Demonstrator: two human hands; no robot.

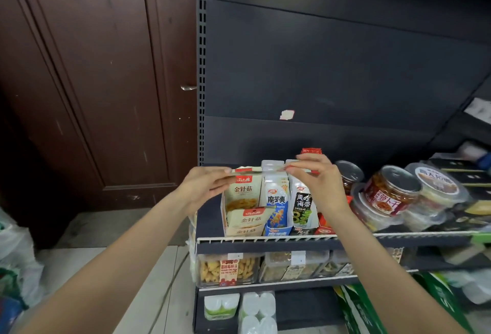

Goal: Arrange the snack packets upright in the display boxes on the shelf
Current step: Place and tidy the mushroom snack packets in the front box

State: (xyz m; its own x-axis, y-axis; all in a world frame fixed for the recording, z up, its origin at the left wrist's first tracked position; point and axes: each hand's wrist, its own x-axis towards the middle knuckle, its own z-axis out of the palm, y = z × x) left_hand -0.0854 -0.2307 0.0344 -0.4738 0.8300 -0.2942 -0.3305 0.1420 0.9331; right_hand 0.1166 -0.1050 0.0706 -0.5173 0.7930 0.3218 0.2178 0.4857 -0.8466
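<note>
both hands (pixel 204 187) (pixel 316 182) pinch thin packet (pixel 259 170) edge-on, face hidden; red box (pixel 326 223) behind right wrist.

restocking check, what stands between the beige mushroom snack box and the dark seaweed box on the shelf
In the head view, one blue-and-white display box of packets stands between the beige box and the dark seaweed box, touching both.

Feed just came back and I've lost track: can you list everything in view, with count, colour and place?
cream cardboard display box: one, shelf's left end
blue-white display box: one, beside the cream box
black-white display box: one, right of the blue-white box
flat snack packet: one, red-edged, held above the boxes
clear plastic jars: several, red labels, shelf right
brown wooden door: one, left
left hand: fingers pinch the packet's left end
right hand: fingers pinch its right end
</note>
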